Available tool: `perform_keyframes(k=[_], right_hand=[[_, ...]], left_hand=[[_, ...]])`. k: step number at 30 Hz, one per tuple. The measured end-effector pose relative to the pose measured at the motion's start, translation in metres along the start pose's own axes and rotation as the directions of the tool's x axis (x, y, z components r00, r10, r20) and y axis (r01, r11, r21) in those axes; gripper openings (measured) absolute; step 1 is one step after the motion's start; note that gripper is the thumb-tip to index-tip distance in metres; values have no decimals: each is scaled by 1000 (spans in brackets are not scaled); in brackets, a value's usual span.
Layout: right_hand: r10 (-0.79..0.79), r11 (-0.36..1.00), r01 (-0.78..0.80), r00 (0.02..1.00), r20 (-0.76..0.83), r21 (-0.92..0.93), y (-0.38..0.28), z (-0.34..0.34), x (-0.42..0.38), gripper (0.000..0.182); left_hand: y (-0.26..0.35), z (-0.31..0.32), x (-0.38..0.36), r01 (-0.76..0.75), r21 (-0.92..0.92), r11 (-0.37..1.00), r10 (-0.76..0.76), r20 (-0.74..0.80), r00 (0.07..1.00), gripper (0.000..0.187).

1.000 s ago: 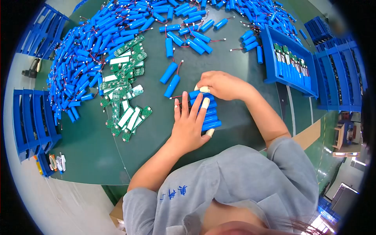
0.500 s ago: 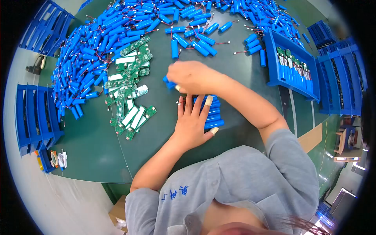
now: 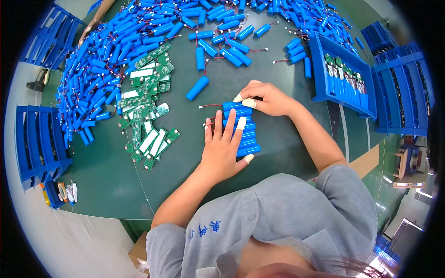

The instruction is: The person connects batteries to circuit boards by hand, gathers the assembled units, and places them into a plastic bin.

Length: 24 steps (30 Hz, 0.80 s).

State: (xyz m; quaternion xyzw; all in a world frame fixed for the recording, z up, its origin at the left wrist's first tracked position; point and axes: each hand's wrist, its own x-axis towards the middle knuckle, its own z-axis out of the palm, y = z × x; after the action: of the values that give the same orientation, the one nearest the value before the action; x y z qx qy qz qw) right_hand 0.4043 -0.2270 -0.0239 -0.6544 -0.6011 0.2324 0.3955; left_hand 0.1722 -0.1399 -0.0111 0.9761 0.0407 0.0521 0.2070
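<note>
Blue cylindrical battery cells with thin wires lie side by side in a short row (image 3: 249, 142) on the green table. My left hand (image 3: 219, 153) rests over the left end of this row, fingers spread and pale covers on some fingertips. At the row's far end, my right hand (image 3: 271, 98) pinches the right end of the top battery cell (image 3: 233, 106), its wire and white plug pointing left. A single battery cell (image 3: 198, 88) lies apart, up and left of the row.
A heap of green circuit boards (image 3: 150, 99) lies left of my hands. Many loose battery cells (image 3: 116, 53) pile along the far side. A blue tray (image 3: 320, 65) holding cells with boards stands at right. Blue racks (image 3: 39, 143) flank the table. Another person's arm (image 3: 95, 21) reaches in at far left.
My right hand has moved right and now grips the cell at the row's far end. The single cell, mostly covered before, is fully visible. Another person's arm has appeared at upper left.
</note>
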Motion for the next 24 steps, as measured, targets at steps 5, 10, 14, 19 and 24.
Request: perform_keyframes(k=[5,10,14,19,24], right_hand=[[-194,837,-72,888,-417,-542,3,6,44,21],[-117,724,-255,870,-479,-641,20,8,54,28],[392,911,-303,848,-356,281,24,-1,20,28],[98,991,-118,966,-240,-68,9,-1,3,26],[-77,792,-274,842,-535,-545,48,-30,37,31]], left_hand=[[1,1,1,-1,13,1000,1,8,1000,92],[0,2,0,-9,-7,1000,9,-5,1000,92],[0,2,-1,3,-17,1000,-3,-1,1000,91],[-1,2,1,-2,0,1000,2,21,1000,91],[0,2,0,-6,2,1000,6,12,1000,91]])
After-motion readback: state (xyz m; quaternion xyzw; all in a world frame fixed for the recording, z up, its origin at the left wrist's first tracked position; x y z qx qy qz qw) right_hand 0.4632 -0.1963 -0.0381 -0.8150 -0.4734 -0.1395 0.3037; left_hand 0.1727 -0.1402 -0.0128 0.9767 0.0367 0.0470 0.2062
